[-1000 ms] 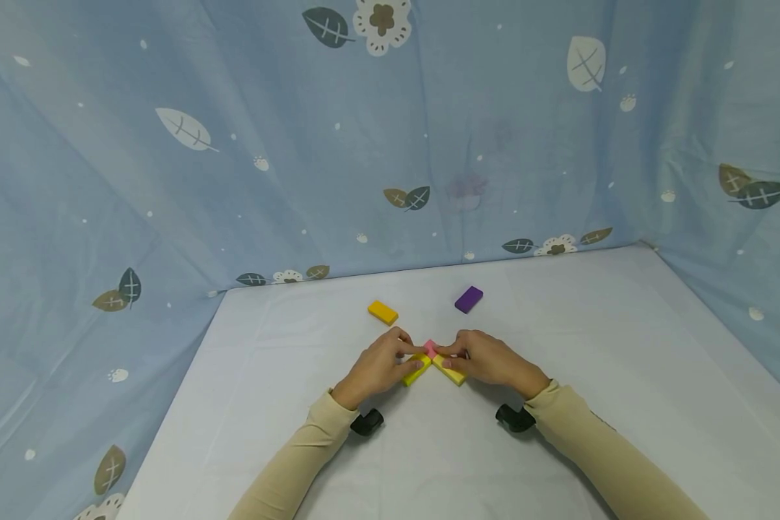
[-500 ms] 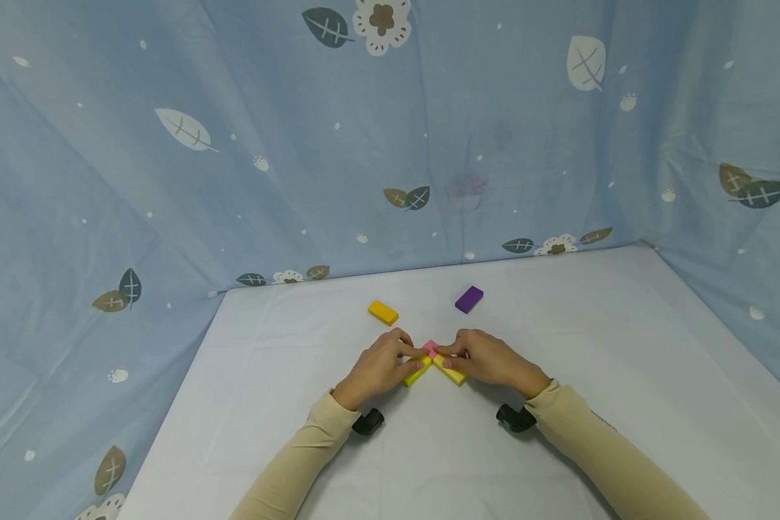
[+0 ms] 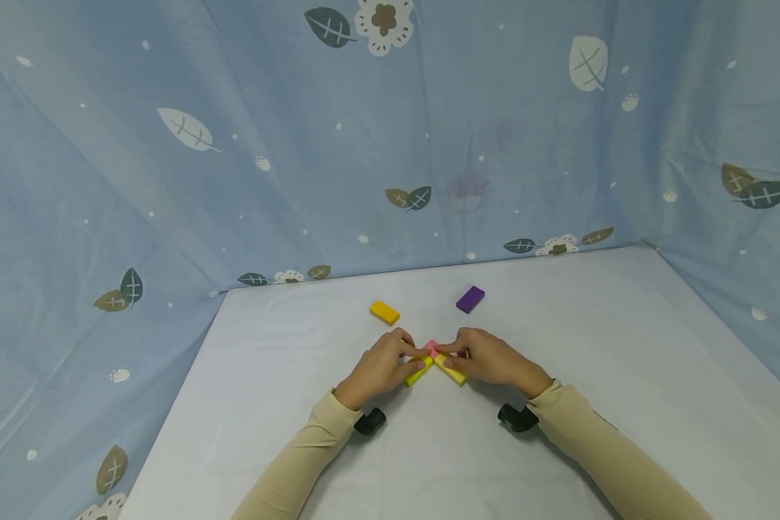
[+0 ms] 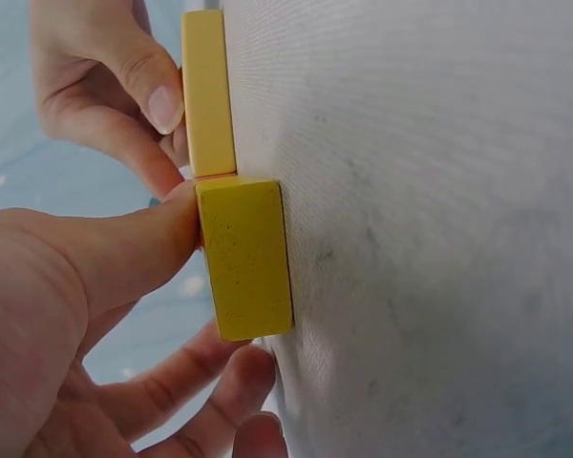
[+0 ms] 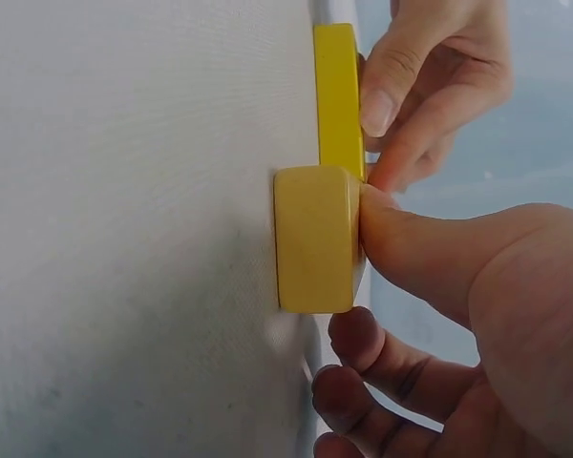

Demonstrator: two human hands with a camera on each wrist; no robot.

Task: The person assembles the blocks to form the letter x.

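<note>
In the head view, a yellow block (image 3: 419, 372) and a paler yellow block (image 3: 451, 370) lie slanted on the table, their far ends meeting at a pink block (image 3: 432, 349). My left hand (image 3: 378, 366) rests its thumb on the yellow block, its index fingertip at the pink one. My right hand (image 3: 490, 357) mirrors this, its thumb on the paler block. Both wrist views show the thumbs pressing on the upper faces, other fingertips just past the outer sides. My fingers partly cover the pink block.
An orange-yellow block (image 3: 385, 313) and a purple block (image 3: 471, 300) lie farther back on the white table (image 3: 299, 347). Behind stands a blue patterned curtain (image 3: 286, 180). Black devices sit under both wrists, near the left sleeve (image 3: 312, 440) and right sleeve (image 3: 598, 433).
</note>
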